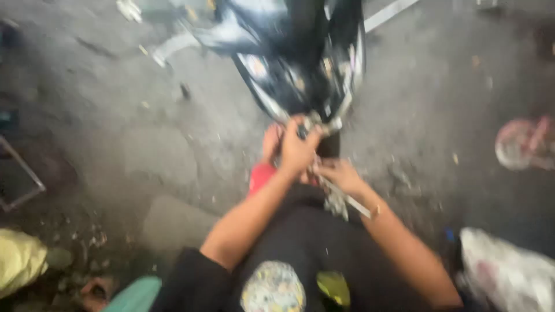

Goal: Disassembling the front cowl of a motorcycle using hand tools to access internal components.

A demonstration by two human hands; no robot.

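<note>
Head view, looking straight down; frame badly motion-blurred. Both bare forearms reached forward from a black shirt toward the low end of a dark motorcycle body (300, 52) standing on grey, cracked concrete floor (115, 115).

Left hand (298, 151): fingers curled and closed over a small metal part (317, 122) at the bottom edge of the motorcycle frame, knuckles up. Blur hid exactly what the fingers gripped; the hold looked narrow and tight.

Right hand (342, 174): lay just below and right of the left, fingers bent narrow around a slim grey metal tool (347, 202) that ran diagonally down toward the wrist. Could not tell the tool's kind.

The metal part sat between the two hands and the frame, touching the left fingertips.

Around them: a red object (261, 176) just left of the left wrist, partly hidden by the arm. A pink, round item (523, 144) lay well apart at far right. A white plastic bag (509, 268) rested near the right elbow. A yellow bag (20, 260) lay at the lower left edge, and a metal frame (20, 173) showed at the left edge.
</note>
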